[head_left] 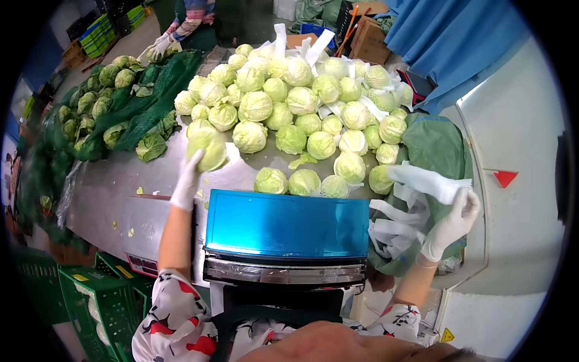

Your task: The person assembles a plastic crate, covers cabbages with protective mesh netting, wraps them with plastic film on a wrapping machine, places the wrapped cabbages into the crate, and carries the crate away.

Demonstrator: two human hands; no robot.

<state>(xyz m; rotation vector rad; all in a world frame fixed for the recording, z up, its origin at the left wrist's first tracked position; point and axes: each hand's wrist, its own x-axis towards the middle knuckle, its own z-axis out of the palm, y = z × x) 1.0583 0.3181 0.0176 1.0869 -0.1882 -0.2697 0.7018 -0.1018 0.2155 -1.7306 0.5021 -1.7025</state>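
Note:
My left hand (pixel 188 180), in a white glove, has its fingers around the side of a pale green cabbage (pixel 208 148), lifted at the near left of the cabbage pile (pixel 274 90). Over on the right, my gloved right hand (pixel 453 222) pinches one end of a white foam net sleeve (pixel 426 180). The sleeve stretches left towards a cabbage (pixel 380 180) at the pile's edge; whether they touch I cannot tell. More white sleeves (pixel 395 235) lie loosely below it. Several cabbages stand in a row behind a blue-topped machine (pixel 286 223) between my arms.
A metal table (pixel 111 184) bears the pile. On the left, untrimmed cabbages (pixel 102 96) lie on green netting (pixel 160 90). Another person's gloved hands (pixel 161 45) touch cabbages at the far left. Green crates (pixel 90 301) stand lower left; a blue curtain (pixel 458 48) hangs at right.

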